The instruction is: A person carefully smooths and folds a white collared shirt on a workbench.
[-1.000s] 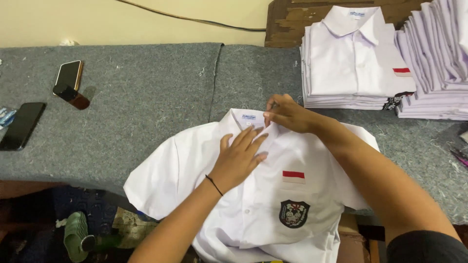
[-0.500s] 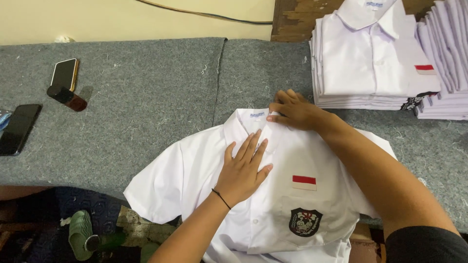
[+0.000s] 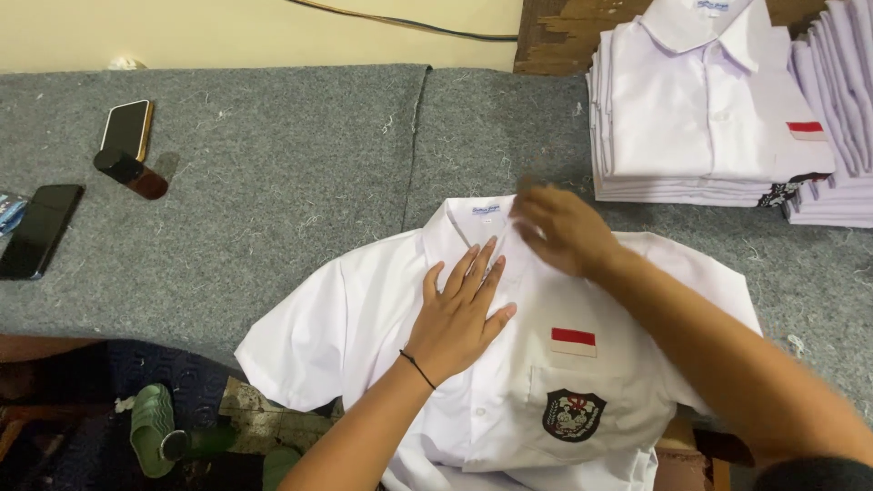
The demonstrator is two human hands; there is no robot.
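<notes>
- On the grey felt counter (image 3: pixel 273 209), a white shirt (image 3: pixel 364 309) is lying face up, collar toward the far side, hem hanging over the near edge.
- Left hand (image 3: pixel 462 314) is lying flat on the shirt's chest just below the collar, fingers spread and straight; its grip is wide, palm pressing the cloth, holding nothing. A thin black band (image 3: pixel 418 368) is sitting on that wrist.
- Right hand (image 3: pixel 562 229) is resting at the collar's right side, above and just beside the left hand; it is blurred, so I cannot tell whether its grip is closing on the cloth.
- Shirt is lying under both hands; the red and white patch (image 3: pixel 573 342) and the dark badge on the pocket (image 3: pixel 573 415) are showing near the right forearm, clear of both palms.
- Far right, a stack of folded white shirts (image 3: pixel 700 127) is sitting well apart from the hands, with a second stack (image 3: pixel 841 109) touching it.
- Far left, two phones (image 3: pixel 125 129) (image 3: pixel 38 230) and a small dark object (image 3: pixel 132 173) are lying on the felt, well apart from the shirt.
</notes>
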